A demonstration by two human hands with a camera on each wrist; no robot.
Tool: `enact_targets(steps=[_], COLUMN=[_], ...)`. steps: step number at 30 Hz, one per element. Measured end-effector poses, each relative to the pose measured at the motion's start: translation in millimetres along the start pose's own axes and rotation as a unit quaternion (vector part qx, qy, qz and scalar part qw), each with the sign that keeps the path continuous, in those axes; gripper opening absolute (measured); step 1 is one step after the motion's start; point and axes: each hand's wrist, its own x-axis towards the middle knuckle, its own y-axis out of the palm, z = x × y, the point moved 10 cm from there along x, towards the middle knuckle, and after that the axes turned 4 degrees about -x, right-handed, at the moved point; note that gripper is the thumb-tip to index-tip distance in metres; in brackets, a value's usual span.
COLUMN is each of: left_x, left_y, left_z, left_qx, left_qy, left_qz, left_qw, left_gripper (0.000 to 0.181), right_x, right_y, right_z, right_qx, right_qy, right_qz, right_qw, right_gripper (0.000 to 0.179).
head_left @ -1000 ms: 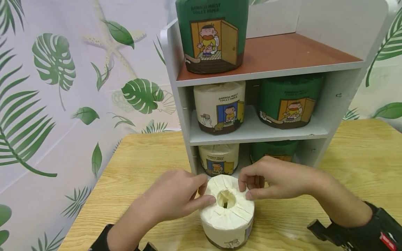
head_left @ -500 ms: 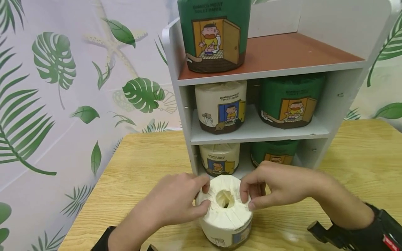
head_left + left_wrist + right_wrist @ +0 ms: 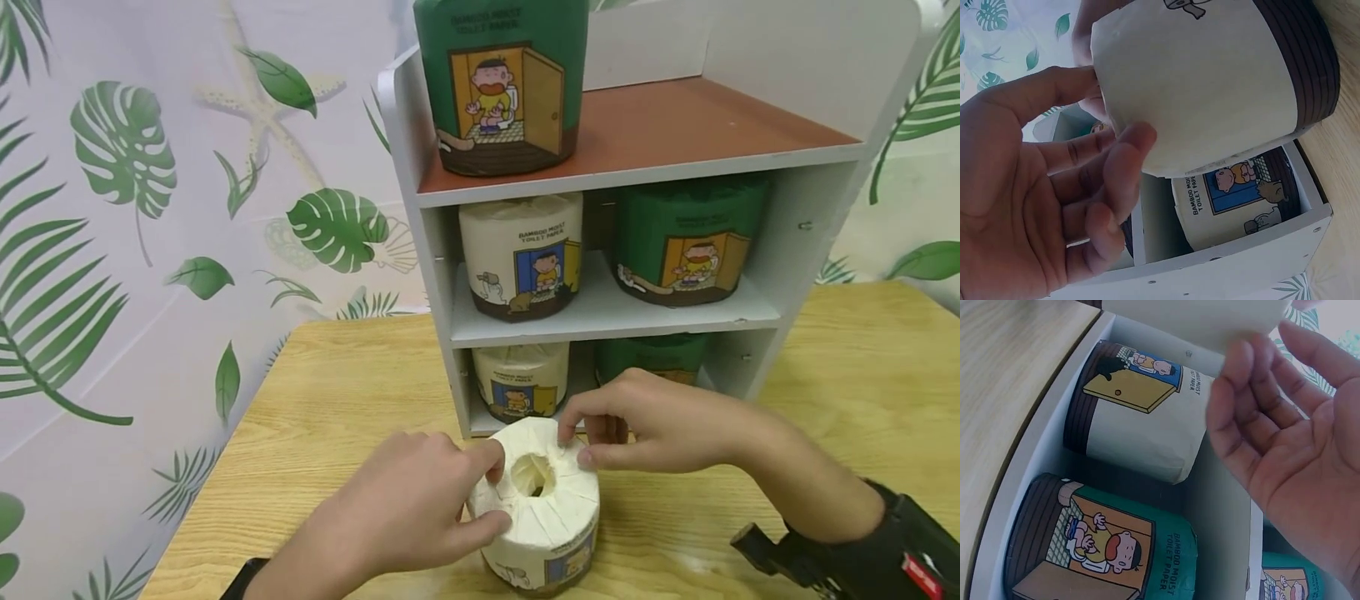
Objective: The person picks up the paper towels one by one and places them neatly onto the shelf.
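Note:
On the wooden table, in front of a shelf, stands a cream-wrapped toilet roll (image 3: 547, 525) with a pleated top and an open centre hole. My left hand (image 3: 405, 504) holds the left of its top rim, thumb toward the near side and bent fingers beyond. Opposite it, my right hand (image 3: 652, 425) has thumb and curled fingers at the right of the rim. The left wrist view has the same toilet roll (image 3: 1204, 81) close up, its brown base band at the right. In the right wrist view its pale side (image 3: 1204, 315) meets my fingertips.
Close behind is a white shelf unit (image 3: 637, 175) with a red-brown top board. A green toilet roll (image 3: 506, 92) stands on top. Cream (image 3: 521, 258) and green (image 3: 690, 242) rolls fill the middle tier, with another of each below. Wooden table (image 3: 337, 367) spreads around.
The toilet roll has turned, so more of its printed door picture faces me. Both hands stay at its rim; the left has shifted slightly nearer, and the right fingers have moved a little left.

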Motion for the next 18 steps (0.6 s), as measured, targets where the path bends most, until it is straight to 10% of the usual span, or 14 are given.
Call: enact_targets(steps=[18], left_x=[5.9], left_y=[4.7], left_z=[18.8], left_qx=[-0.044], left_qy=[-0.033], left_qz=[0.010], left_qw=[0.9984], left_gripper=[0.014], right_x=[-3.1], right_y=[12], right_z=[1], right_qx=[0.035], right_qy=[0.015], right_qz=[0.061], right_qw=[0.9974], right_gripper=[0.013])
